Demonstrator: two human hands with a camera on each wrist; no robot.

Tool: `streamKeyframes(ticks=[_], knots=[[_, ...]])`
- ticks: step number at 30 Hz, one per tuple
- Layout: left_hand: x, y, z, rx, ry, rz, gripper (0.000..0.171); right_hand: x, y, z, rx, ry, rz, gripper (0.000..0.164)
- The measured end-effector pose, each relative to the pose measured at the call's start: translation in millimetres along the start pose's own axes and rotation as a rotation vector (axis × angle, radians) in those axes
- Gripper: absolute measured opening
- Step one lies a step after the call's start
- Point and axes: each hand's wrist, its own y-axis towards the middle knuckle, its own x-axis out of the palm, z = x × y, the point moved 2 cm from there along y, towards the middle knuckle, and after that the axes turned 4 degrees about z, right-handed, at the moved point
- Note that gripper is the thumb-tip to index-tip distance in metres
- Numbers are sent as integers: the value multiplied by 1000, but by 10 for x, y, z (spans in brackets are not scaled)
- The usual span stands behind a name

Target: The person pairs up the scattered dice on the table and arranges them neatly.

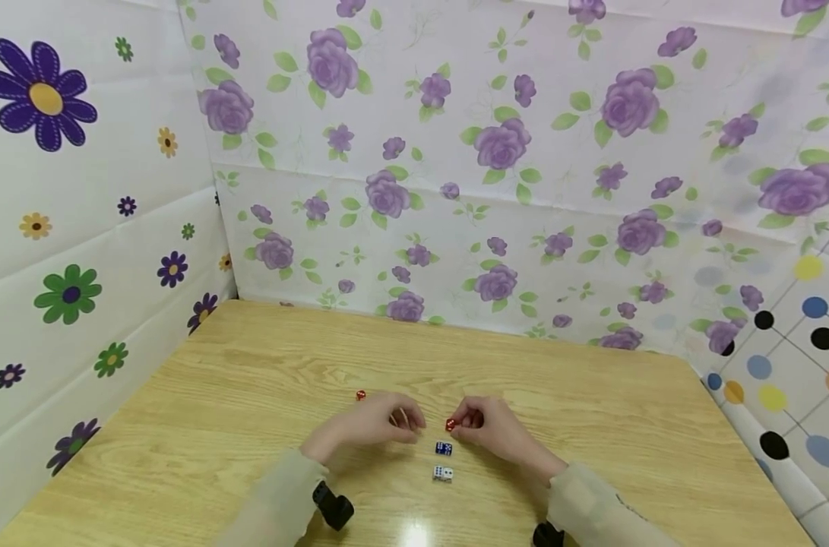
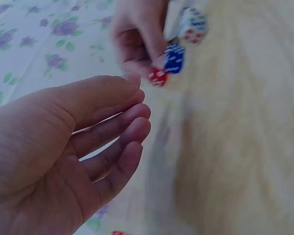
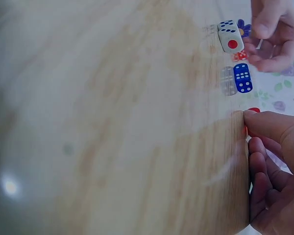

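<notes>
My right hand (image 1: 496, 431) pinches a red die (image 1: 450, 425) between thumb and fingertips at the table surface. Just in front of it sit two blue dice (image 1: 444, 448), side by side and touching. Two white dice (image 1: 443, 473) form another pair nearer to me. Left of these, my left hand (image 1: 376, 419) hovers with loosely bent fingers and holds nothing; its bare fingers (image 2: 130, 132) show in the left wrist view. A second red die (image 1: 361, 395) lies beyond the left hand, by its wrist side. In the right wrist view, the thumb partly covers the pinched red die (image 3: 254, 110).
The wooden table (image 1: 250, 365) carries all the dice. A rose-patterned sheet (image 1: 441, 190) hangs along its far edge, a flower-patterned sheet (image 1: 113, 251) stands at the left and a dotted one (image 1: 790, 357) at the right. A black wrist camera (image 1: 333, 507) sits on the left sleeve.
</notes>
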Motion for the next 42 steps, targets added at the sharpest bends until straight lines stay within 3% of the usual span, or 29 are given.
streamKeyframes(ticks=[6, 10, 15, 23, 32, 42], knots=[[-323, -81, -126, -24, 167, 196, 20, 5, 9, -2, 12, -5, -11, 8], [-481, -146, -279, -74, 210, 242, 21, 3, 5, -22, 2, 10, -20, 8], [-583, -197, -433, -114, 217, 227, 23, 3, 6, -23, 0, 9, -17, 8], [-551, -203, -599, -65, 213, 157, 18, -5, 16, 10, 10, 5, -11, 7], [-560, -203, -674, -63, 172, 173, 14, 0, 10, 21, 4, -9, -6, 6], [-596, -190, -748, -83, 112, 135, 12, -1, 1, 6, 13, 10, -12, 7]])
